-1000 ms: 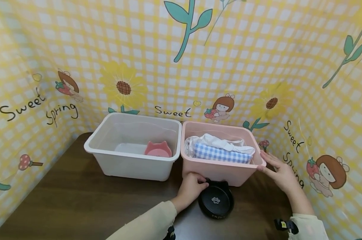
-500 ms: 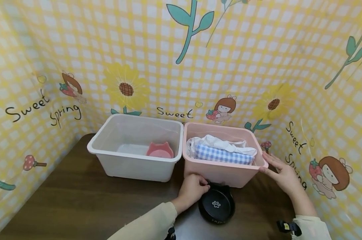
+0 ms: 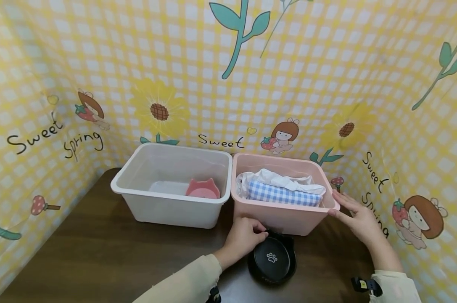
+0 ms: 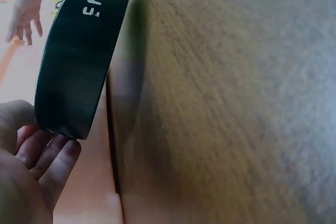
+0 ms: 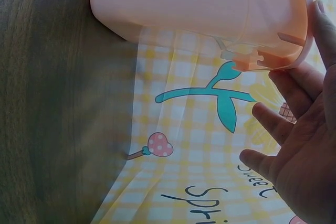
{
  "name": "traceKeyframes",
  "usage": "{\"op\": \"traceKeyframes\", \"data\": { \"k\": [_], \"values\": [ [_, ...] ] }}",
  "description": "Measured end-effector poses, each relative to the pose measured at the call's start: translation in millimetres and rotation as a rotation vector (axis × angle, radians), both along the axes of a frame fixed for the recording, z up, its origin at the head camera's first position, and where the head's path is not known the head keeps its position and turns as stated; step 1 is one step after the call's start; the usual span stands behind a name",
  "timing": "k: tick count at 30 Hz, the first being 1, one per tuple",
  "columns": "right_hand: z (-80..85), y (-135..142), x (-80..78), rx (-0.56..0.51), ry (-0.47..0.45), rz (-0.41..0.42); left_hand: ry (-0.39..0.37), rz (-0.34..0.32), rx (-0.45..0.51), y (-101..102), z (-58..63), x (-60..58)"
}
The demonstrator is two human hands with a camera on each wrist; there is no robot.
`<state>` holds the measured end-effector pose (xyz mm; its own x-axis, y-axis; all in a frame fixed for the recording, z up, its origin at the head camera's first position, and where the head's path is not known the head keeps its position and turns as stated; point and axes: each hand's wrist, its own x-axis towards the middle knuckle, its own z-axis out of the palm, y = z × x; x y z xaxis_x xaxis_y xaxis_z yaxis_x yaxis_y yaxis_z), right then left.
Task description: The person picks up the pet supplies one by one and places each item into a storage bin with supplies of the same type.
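In the head view my left hand [image 3: 245,237] pinches the rear left rim of a black pet bowl [image 3: 272,257], which has cat ears and a white paw print. The left wrist view shows the bowl's lettered side [image 4: 84,51] tilted, with thumb and fingers at its edge; a blurred reflection lies on the table beside it. My right hand [image 3: 358,221] touches the front right corner of a pink bin [image 3: 277,219], thumb at the front rim and fingers spread along the right side. Inside that bin lies folded cloth [image 3: 285,191], blue-and-white checked and white.
A white bin [image 3: 171,210] stands left of the pink one, their rims close together. It holds a pink cat-eared bowl [image 3: 203,188]. Both bins stand on a dark wooden table [image 3: 99,252] against a yellow checked backdrop [image 3: 198,101].
The black bowl has shifted slightly toward me and to the left relative to the pink bin, with my left hand still pinching its rim. My right hand stays at the bin's corner.
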<state>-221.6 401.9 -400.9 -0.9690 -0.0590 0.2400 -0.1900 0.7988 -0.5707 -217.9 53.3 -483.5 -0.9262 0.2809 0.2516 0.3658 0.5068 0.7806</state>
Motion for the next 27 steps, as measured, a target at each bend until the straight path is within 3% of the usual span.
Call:
{"op": "traceKeyframes", "data": {
  "k": [4, 12, 18, 27],
  "values": [
    [-1.7, -1.0, 0.3, 0.002, -0.013, 0.009, 0.018, 0.003, 0.007, -5.3, 5.6, 5.0],
    [0.9, -0.8, -0.3, 0.005, -0.009, 0.005, 0.087, -0.030, 0.002, -19.1, 32.8, 13.7],
    [-0.9, 0.7, 0.1, 0.000, -0.006, 0.004, 0.205, -0.062, -0.043, -33.3, 48.8, 16.4],
    [0.9, 0.7, -0.2, 0.002, -0.028, -0.004, 0.331, -0.087, -0.019, -52.9, 71.4, 17.3]
  ]
}}
